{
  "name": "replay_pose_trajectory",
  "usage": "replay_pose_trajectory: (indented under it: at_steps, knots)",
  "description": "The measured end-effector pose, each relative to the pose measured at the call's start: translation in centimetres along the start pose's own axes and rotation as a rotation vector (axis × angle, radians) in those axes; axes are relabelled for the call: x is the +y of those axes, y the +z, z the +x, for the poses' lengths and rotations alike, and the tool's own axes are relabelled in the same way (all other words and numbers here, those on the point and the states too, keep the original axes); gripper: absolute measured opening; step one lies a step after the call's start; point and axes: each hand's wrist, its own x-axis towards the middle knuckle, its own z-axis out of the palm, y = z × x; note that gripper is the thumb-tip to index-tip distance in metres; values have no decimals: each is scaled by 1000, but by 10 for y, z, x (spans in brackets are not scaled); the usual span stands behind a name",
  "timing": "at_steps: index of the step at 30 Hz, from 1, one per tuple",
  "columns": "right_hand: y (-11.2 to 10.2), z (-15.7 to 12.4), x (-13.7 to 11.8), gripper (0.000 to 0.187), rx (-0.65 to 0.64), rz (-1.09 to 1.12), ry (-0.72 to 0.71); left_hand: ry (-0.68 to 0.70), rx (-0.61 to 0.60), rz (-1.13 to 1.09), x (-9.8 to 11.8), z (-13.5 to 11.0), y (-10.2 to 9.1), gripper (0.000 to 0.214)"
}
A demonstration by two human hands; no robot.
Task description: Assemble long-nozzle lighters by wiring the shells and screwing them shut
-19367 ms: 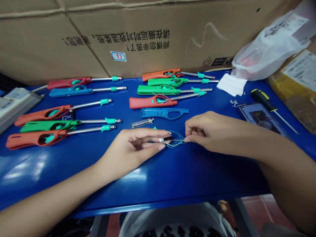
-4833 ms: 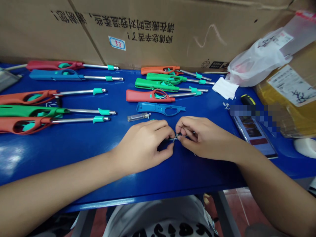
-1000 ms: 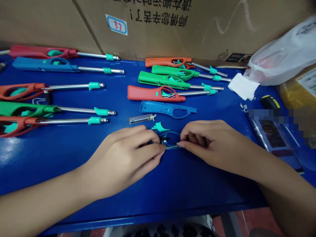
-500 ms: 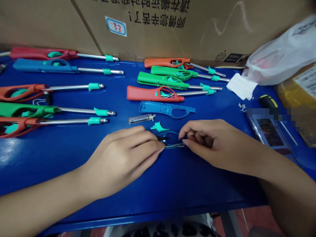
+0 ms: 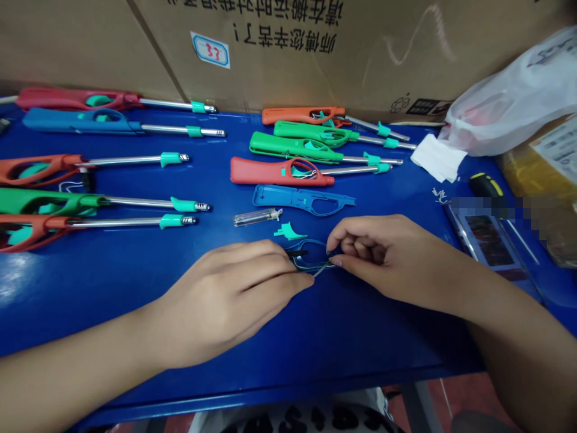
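A blue lighter casing half (image 5: 311, 242) lies on the table, partly covered by my hands. My left hand (image 5: 243, 294) is closed over its left part, fingertips pinching a thin pale tube (image 5: 321, 270). The tube slants up to my right hand (image 5: 383, 255), whose thumb and forefinger pinch its other end by the casing's front; the exact contact is hidden. A black part (image 5: 296, 254) shows beside my left fingers. Just beyond lie a teal trigger (image 5: 291, 231), a clear fuel tank (image 5: 256, 217) and the other blue casing half (image 5: 304, 199).
Several long-necked lighters stand in rows at left, such as a green one (image 5: 54, 198), and at back, such as a red one (image 5: 279, 172). A cardboard box (image 5: 279, 72) walls the far edge. At right are a screwdriver (image 5: 487, 185), a plastic bag (image 5: 509, 102) and white paper (image 5: 438, 157).
My left fingertips have shifted slightly right and down, pulling the thin tube to a slant away from the casing. My right hand has stayed almost in place.
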Motion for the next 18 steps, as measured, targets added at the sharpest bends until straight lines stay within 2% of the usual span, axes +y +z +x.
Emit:
replay_pose_trajectory:
  at_steps: [12,18]
  knots:
    - [2,3,-2,11,13,-22,-6,84,-36,111,0,0,-2,23]
    - [3,1,0,11,17,-28,-40,45,-63,95,0,0,-2,22]
